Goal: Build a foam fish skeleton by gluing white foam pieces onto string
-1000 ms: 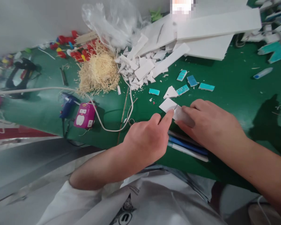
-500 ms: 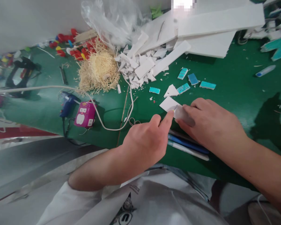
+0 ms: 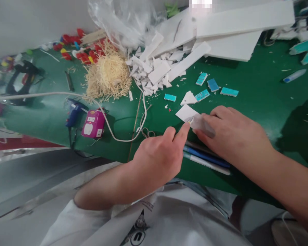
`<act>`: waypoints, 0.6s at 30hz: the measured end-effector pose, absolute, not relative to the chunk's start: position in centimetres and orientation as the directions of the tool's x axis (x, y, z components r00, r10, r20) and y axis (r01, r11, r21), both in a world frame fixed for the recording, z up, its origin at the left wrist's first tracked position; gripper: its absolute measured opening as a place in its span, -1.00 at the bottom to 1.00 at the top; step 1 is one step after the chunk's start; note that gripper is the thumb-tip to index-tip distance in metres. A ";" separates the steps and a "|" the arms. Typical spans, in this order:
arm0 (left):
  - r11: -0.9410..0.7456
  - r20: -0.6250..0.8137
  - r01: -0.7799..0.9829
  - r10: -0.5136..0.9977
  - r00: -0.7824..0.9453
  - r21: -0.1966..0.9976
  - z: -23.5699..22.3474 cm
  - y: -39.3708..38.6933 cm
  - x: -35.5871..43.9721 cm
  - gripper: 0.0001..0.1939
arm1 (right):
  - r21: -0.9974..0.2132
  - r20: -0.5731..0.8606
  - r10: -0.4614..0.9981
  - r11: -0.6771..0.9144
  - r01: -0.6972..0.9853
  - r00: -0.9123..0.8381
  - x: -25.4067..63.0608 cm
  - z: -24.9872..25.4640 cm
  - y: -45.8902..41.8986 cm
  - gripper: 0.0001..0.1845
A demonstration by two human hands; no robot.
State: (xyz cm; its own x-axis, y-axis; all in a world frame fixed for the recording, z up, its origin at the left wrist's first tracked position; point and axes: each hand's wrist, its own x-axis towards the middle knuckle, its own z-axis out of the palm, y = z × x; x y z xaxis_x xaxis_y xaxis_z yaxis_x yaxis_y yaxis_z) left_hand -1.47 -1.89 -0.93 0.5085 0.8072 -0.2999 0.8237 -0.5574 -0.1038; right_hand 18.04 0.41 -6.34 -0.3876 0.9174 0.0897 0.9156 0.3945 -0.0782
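Note:
My right hand [image 3: 233, 131] pinches the right end of a small white rectangular piece of board or card [image 3: 187, 112] just above the table; its right part looks greyer and is partly covered by my fingers. My left hand [image 3: 160, 153] is closed, its index finger stretched onto the near edge of that piece. A tiny yellowish spot shows at the fingertip, but whatever the curled fingers hold is hidden. Past the piece lie a white offcut [image 3: 188, 98] and several small blue tiles, among them a dotted one [image 3: 202, 95]. Under my hands rest a blue pen [image 3: 207, 156] and a white pen [image 3: 206, 164].
A heap of white foam scraps [image 3: 159, 73] and large white boards [image 3: 233, 44] lie at the back. Left of them sits a pile of thin wooden sticks [image 3: 110, 75]. A blue glue gun [image 3: 75, 112], a pink power adapter [image 3: 93, 123], a white cable [image 3: 113, 136] and scissors [image 3: 148, 132] are on the left.
My left index fingertip has shifted slightly down and left along the white piece. My right hand keeps its hold; the whole view has shifted a little.

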 end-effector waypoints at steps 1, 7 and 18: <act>-0.562 -0.283 0.821 0.807 0.518 -0.100 -1.0 -2.0 -1.6 -0.33 | -0.080 0.090 0.917 0.396 0.915 -0.389 18.1 -6.4 0.4 -0.69; -0.581 -0.243 0.809 0.800 0.548 -0.088 -1.3 -2.4 -2.4 -0.37 | -0.083 0.075 0.916 0.399 0.913 -0.393 18.0 -6.4 0.5 -0.68; -0.632 -0.048 0.775 0.775 0.631 -0.020 -1.8 -3.4 -4.1 -0.49 | -0.099 0.069 0.920 0.392 0.915 -0.387 18.0 -6.6 0.5 -0.67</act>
